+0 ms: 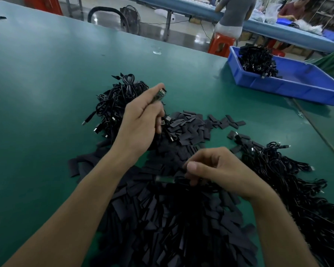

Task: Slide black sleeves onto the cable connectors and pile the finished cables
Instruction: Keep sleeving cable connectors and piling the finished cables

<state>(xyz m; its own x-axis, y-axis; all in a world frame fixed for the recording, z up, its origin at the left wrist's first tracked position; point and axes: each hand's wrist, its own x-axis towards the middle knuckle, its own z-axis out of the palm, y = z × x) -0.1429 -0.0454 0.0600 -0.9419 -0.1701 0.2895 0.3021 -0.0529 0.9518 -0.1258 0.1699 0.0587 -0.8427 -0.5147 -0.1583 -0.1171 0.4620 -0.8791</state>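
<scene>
My left hand (pixel 143 118) is raised over the table and pinches a bare cable connector (pixel 161 94) between thumb and forefinger; its cable hangs down under the palm. My right hand (pixel 218 170) hovers low over a wide heap of flat black sleeves (pixel 172 218), thumb and fingers curled round a black sleeve (pixel 183 179). A pile of coiled black cables (pixel 116 105) lies behind my left hand. Another long pile of black cables (pixel 297 189) runs along the right side.
A blue plastic bin (pixel 289 81) holding more black cables stands at the far right on the green table (pixel 46 83). Loose sleeves (pixel 226 121) are scattered towards it. Beyond the table's far edge, people work at another bench beside a red stool (pixel 221 45).
</scene>
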